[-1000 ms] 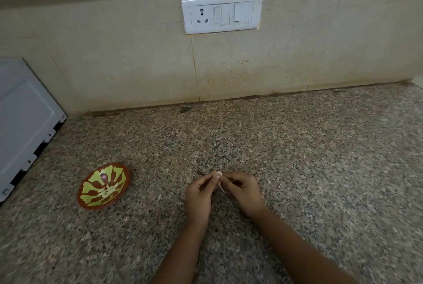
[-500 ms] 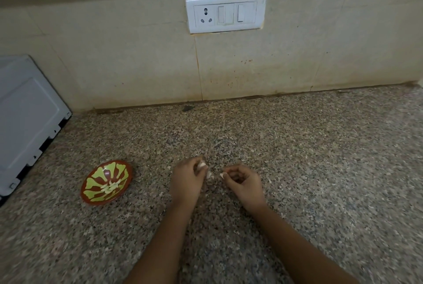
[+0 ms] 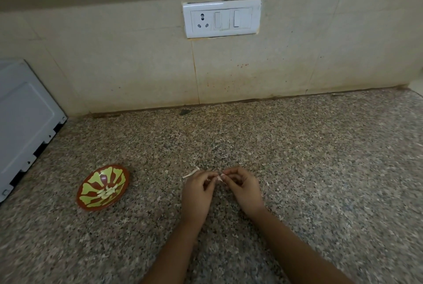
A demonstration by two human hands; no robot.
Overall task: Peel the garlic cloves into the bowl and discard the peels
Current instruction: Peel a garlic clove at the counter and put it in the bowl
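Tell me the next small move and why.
Probably pull the right hand away to strip more skin: both it and the left hand pinch the clove between fingertips, and it looks part-peeled, so not yet ready for the bowl.

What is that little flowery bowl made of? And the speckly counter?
The bowl looks like glazed clay or ceramic: it has a reddish-brown rim and smooth painted yellow-green petals. It could also be painted plastic; the picture cannot settle that. The counter looks like polished granite: flat and smooth, with tiny brown, black and cream speckles all over.
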